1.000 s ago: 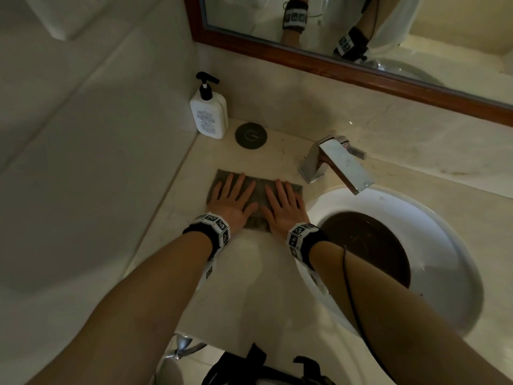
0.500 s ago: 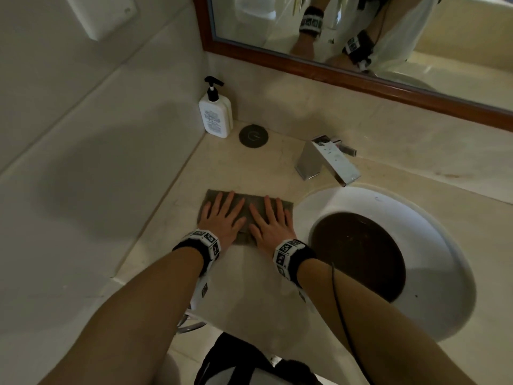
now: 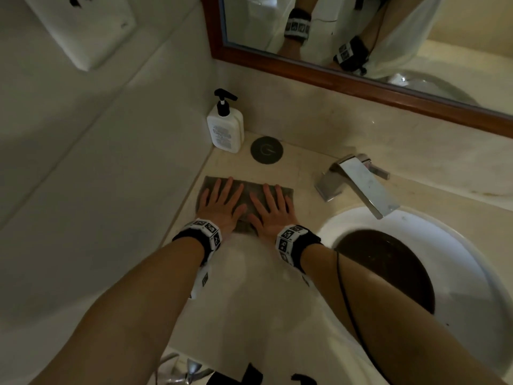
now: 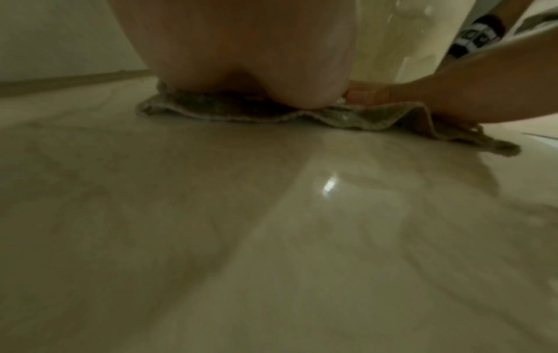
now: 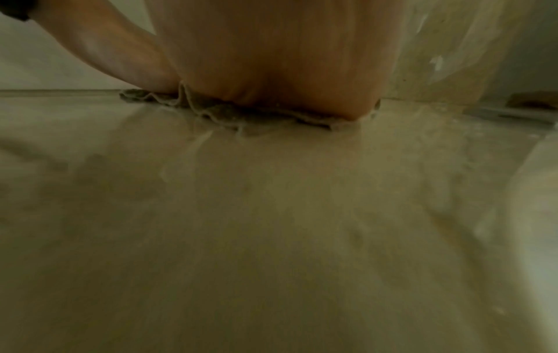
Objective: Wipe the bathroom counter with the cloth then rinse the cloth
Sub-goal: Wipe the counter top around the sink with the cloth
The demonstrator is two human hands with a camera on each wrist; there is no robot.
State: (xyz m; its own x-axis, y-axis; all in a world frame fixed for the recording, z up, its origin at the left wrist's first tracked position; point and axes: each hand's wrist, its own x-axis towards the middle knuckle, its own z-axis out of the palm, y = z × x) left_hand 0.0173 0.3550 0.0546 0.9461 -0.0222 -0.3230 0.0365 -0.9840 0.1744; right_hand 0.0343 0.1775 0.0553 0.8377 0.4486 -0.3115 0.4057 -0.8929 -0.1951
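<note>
A grey-brown cloth (image 3: pixel 247 194) lies flat on the beige marble counter (image 3: pixel 258 287), left of the sink. My left hand (image 3: pixel 220 201) presses on its left half with fingers straight and spread. Beside it, my right hand (image 3: pixel 270 207) presses flat on the right half. In the left wrist view the heel of my left hand (image 4: pixel 241 59) sits on the cloth (image 4: pixel 362 118), whose near edge is rumpled. The right wrist view shows my right palm (image 5: pixel 271 59) on the cloth (image 5: pixel 226 112), with a wet smear on the counter (image 5: pixel 271 238) in front.
A white pump bottle (image 3: pixel 225 126) stands in the back left corner, with a dark round disc (image 3: pixel 266 150) next to it. A chrome faucet (image 3: pixel 358 183) overhangs the white sink (image 3: pixel 455 245), which holds dark water. The side wall (image 3: pixel 83 190) runs close on the left; a mirror (image 3: pixel 361 31) hangs above.
Both hands stay flat on the cloth and have slid it along the counter, drawn toward me first; its left edge now lies closer to the left wall.
</note>
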